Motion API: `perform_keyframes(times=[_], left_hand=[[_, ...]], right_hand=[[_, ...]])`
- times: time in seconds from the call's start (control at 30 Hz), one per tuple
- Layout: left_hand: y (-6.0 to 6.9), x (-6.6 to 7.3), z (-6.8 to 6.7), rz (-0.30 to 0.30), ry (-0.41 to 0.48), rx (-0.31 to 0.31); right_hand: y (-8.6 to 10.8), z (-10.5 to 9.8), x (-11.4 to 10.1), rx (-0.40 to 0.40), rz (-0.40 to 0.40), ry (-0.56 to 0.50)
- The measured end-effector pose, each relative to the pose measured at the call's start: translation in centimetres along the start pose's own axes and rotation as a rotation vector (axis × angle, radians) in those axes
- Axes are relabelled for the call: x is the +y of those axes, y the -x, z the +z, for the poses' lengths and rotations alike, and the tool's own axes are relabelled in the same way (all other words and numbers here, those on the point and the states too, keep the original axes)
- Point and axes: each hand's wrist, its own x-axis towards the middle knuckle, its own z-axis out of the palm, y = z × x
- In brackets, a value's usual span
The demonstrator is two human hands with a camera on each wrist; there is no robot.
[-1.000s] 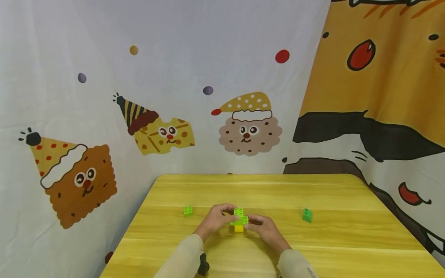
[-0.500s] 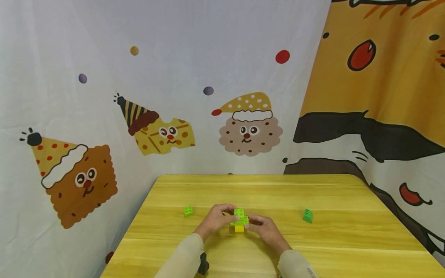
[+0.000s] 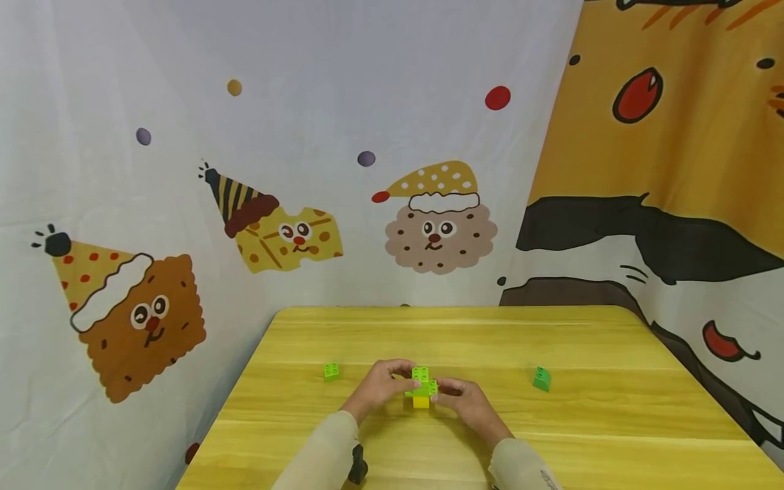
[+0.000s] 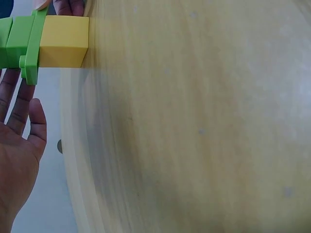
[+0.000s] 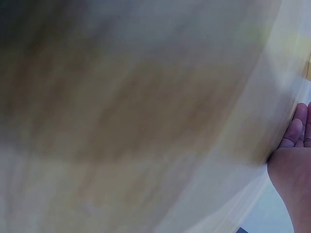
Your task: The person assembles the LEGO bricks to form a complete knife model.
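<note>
A small stack of toy building bricks stands upright mid-table in the head view. Its bottom is a yellow brick (image 3: 420, 402). On that lies a wider lime-green piece (image 3: 433, 387), with a lime-green brick (image 3: 420, 373) on top. My left hand (image 3: 381, 389) holds the green part from the left, thumb in front and fingers partly hidden behind. From the right, my right hand (image 3: 468, 406) pinches the end of the wide piece. In the left wrist view, the yellow brick (image 4: 64, 41) sits between both hands' fingers. The right wrist view shows little beyond part of the hand (image 5: 294, 167).
A loose lime-green brick (image 3: 331, 371) lies to the left on the wooden table (image 3: 465, 333). To the right is a darker green brick with a sloped side (image 3: 542, 379). A printed cloth (image 3: 318, 136) hangs behind the table.
</note>
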Motion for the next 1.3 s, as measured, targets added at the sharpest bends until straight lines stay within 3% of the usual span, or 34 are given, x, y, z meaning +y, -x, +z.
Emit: perform_keyframes(times=[0.27, 0.53, 0.9, 1.3], left_hand=[[0.3, -0.1, 0.1, 0.002, 0.028, -0.001], [0.1, 0.8, 0.2, 0.015, -0.054, -0.002], [0.3, 0.8, 0.2, 0.020, -0.039, 0.021], [0.4, 0.8, 0.3, -0.018, -0.038, 0.017]], right_hand=[[0.0, 0.2, 0.0, 0.007, 0.013, 0.003], [0.1, 0.0, -0.2, 0.007, 0.033, 0.007], [0.0, 0.2, -0.2, 0.010, 0.023, 0.013], [-0.1, 0.3, -0.1, 0.033, 0.025, 0.023]])
